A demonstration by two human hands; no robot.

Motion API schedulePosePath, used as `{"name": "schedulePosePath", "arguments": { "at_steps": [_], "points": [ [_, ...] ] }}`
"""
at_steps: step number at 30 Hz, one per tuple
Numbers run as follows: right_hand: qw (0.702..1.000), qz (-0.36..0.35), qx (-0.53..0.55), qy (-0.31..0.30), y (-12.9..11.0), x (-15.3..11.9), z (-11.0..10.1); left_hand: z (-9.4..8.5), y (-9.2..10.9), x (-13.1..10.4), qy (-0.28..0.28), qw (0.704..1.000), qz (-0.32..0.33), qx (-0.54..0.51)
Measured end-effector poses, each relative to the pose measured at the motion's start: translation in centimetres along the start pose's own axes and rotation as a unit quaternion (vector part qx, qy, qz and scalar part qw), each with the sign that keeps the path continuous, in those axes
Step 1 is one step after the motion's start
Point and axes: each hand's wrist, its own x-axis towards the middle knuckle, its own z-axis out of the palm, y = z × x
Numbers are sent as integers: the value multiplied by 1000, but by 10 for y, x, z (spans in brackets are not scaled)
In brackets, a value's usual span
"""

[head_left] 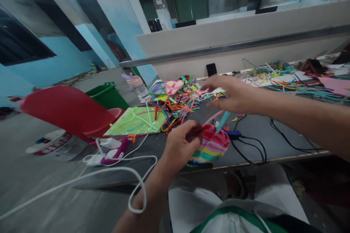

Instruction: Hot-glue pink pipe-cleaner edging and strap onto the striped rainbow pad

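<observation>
A rounded, rainbow-striped craft piece [212, 145] with red, pink, yellow, green and blue bands lies at the table's front edge. My left hand [182, 142] is closed at its upper left side, fingers curled against it; the fingertips are partly hidden. A light blue strip [223, 121] and a pink strip [214, 117] stick up behind the piece. Above and beyond it, my right hand [232, 94] hovers with fingers stretched out and apart, slightly blurred, with nothing visible in them. Close by on the right is a blue tool with a black cord [232, 133], perhaps a glue gun.
A pile of colourful strips [182, 107] spreads behind my hands, beside a green plastic packet [136, 121]. White cable [136, 170] loops from a purple-and-white power strip [115, 153]. A clear bottle [139, 88], phone [211, 69], red chair [62, 111] and green bin [108, 96] surround the area.
</observation>
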Motion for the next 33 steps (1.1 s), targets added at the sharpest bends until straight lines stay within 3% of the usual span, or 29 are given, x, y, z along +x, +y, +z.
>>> {"name": "schedulePosePath", "arguments": {
  "at_steps": [2, 3, 5, 7, 10, 12, 17, 21, 24, 28, 33],
  "points": [
    [984, -18, 24, 176, -3, -20, 1, -6, -2, 2, 57, 998, -4, 19],
    [976, -6, 42, 212, -2, -31, 8, -9, -2, 2, 92, 995, -4, 40],
    [976, 30, 101, 191, 1, -52, 32, -11, -3, 4, 161, 981, 3, 108],
    [979, 63, 156, 117, 5, -65, 65, -7, -2, 5, 211, 958, 11, 194],
    [951, 90, 262, 139, 6, -64, 109, 7, 0, 6, 246, 930, 26, 272],
    [931, 92, 316, 160, 4, -54, 125, 18, 1, 6, 254, 926, 29, 278],
    [895, 122, 373, 210, 9, -37, 136, 32, 2, 5, 246, 940, -14, 234],
    [865, 164, 422, 215, 20, -36, 144, 32, 1, 0, 193, 976, -65, 82],
    [831, 178, 496, 181, 27, -36, 146, 32, -3, -4, 136, 985, -95, -47],
    [775, 189, 588, 134, 33, -33, 142, 37, -12, -2, 108, 976, -110, -152],
    [758, 200, 610, 113, 52, -25, 129, 44, -21, 10, 63, 975, -97, -191]
  ]
}}
